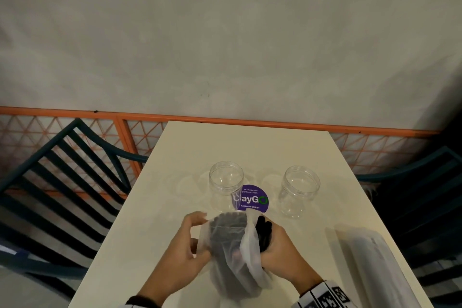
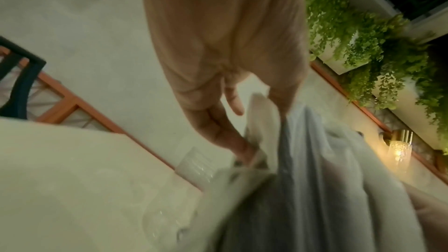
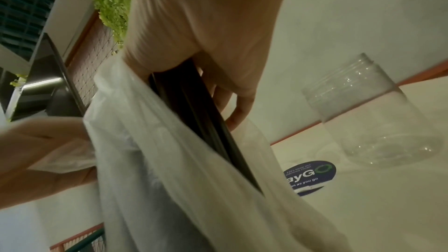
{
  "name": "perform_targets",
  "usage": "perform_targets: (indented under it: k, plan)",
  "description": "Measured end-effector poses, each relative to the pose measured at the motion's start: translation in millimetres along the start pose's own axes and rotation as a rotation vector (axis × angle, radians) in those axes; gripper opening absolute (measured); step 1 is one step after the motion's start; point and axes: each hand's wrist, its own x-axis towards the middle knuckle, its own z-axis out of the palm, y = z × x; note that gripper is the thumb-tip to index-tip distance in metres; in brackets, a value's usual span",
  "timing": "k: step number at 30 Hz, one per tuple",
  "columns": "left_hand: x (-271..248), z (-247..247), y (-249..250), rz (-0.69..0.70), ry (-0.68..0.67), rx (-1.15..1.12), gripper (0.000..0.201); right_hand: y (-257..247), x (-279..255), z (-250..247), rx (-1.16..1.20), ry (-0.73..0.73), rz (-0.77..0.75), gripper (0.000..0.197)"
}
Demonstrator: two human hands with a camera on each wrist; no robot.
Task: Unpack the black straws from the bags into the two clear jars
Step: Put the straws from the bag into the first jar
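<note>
A translucent plastic bag [image 1: 226,252] full of black straws stands at the table's near middle. My left hand [image 1: 192,240] pinches the bag's left edge [image 2: 252,152] near its mouth. My right hand [image 1: 272,245] grips a bundle of black straws [image 1: 263,231] drawn partly out of the bag's right side; the bundle [image 3: 194,114] shows in the right wrist view running from the palm into the bag [image 3: 169,160]. Two empty clear jars stand beyond, the left jar [image 1: 226,184] and the right jar [image 1: 300,190], both upright and open.
A purple round sticker [image 1: 251,199] lies on the cream table [image 1: 175,170] between the jars. Another bag [image 1: 375,257] lies flat at the near right edge. Dark slatted chairs [image 1: 62,182] flank the table, and an orange railing [image 1: 125,117] runs behind it.
</note>
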Motion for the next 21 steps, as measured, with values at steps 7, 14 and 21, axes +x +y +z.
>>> perform_targets:
  k: [7,14,21]
  plan:
    - [8,-8,-2,0.1,0.214,-0.049,0.013,-12,2,-6,0.039,-0.02,-0.066,0.037]
    - [5,1,-29,-0.012,0.211,-0.19,0.029,-5,1,-7,0.025,0.019,-0.068,0.071]
    - [4,-13,-12,0.021,-0.024,-0.199,0.018,-11,3,-5,0.021,-0.052,-0.102,0.056]
